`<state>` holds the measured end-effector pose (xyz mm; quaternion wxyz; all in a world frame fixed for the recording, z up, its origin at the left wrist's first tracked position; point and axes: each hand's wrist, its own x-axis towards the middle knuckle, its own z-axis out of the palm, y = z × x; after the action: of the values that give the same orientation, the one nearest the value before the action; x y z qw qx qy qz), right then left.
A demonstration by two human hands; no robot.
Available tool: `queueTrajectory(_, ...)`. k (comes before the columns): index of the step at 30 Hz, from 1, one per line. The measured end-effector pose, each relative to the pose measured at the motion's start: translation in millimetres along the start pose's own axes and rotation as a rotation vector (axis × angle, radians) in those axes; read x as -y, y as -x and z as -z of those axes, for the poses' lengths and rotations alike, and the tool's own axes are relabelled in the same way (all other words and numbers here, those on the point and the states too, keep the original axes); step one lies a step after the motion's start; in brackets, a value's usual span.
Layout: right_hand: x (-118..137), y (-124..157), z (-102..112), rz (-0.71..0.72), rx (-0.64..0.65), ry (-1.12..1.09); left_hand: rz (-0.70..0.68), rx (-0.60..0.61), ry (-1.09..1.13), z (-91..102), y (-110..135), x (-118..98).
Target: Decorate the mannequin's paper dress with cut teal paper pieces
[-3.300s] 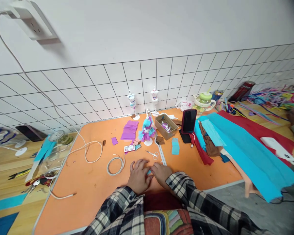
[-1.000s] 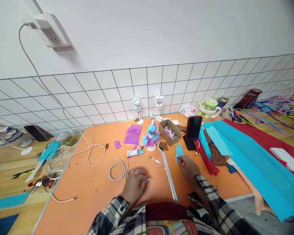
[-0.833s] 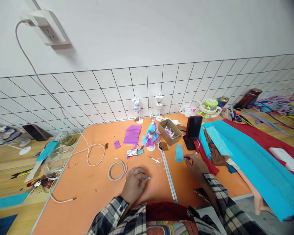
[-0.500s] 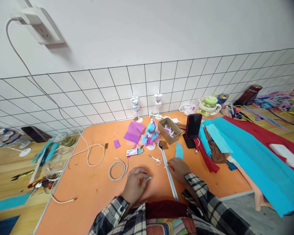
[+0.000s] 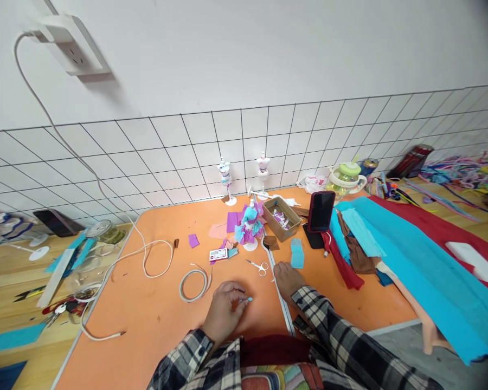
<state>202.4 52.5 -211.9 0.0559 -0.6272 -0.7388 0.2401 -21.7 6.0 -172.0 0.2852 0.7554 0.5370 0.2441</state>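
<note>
My left hand (image 5: 226, 307) pinches a tiny light-blue scrap (image 5: 250, 299) between thumb and fingertips, just above the orange table. My right hand (image 5: 288, 281) rests by the metal strip across the table, its fingers curled together and their tips hidden; whether they hold anything does not show. Small white scissors (image 5: 259, 267) lie between and beyond the hands. Behind them a small dress form (image 5: 250, 219) stands on a white base, wearing a blue and purple ruffled dress. Light-blue crepe paper (image 5: 297, 254) lies beyond my right hand.
A tape roll (image 5: 194, 284) and a small white box (image 5: 218, 255) lie left. Two more dress forms, one patterned (image 5: 225, 174) and one white (image 5: 262, 167), stand by the wall. A cardboard box (image 5: 282, 218), a propped phone (image 5: 321, 211) and blue paper (image 5: 423, 260) are right.
My right hand has drawn slightly left and its fingers have bunched. The purple sheet has shifted right, behind the dressed form, uncovering a pale pink sheet. My left hand keeps its pinch.
</note>
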Motion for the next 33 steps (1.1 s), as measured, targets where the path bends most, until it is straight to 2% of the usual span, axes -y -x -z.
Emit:
queueTrajectory(3, -3, 2, 3, -0.048, -0.027, -0.177, 0.064, -0.015, 0.086, 0.2, 0, 0)
queueTrajectory(8, 1, 13, 15, -0.114, 0.021, -0.581, 0.319, -0.007, 0.405, 2.1, -5, -4)
queueTrajectory(11, 14, 26, 27, -0.119, 0.1, -0.819, 0.343, 0.027, 0.452, 5.5, -10, -7)
queueTrajectory(14, 32, 38, 39, -0.15, 0.205, -1.224, 0.342, 0.037, 0.461, 8.5, -13, -13)
queueTrajectory(15, 38, 41, 42, -0.166, 0.223, -1.292, 0.339, 0.038, 0.457, 9.0, -13, -15)
queueTrajectory(18, 54, 45, 45, -0.204, 0.217, -1.321, 0.325, 0.031, 0.432, 8.7, -14, -21)
queueTrajectory(21, 63, 44, 39, -0.205, 0.26, -1.318, 0.311, 0.028, 0.396, 7.9, -14, -25)
queueTrajectory(24, 64, 43, 30, -0.166, 0.291, -1.284, 0.294, 0.034, 0.371, 9.3, -13, -29)
queueTrajectory(33, 60, 39, 20, -0.156, 0.224, -1.18, 0.217, 0.059, 0.233, 15.4, -12, -38)
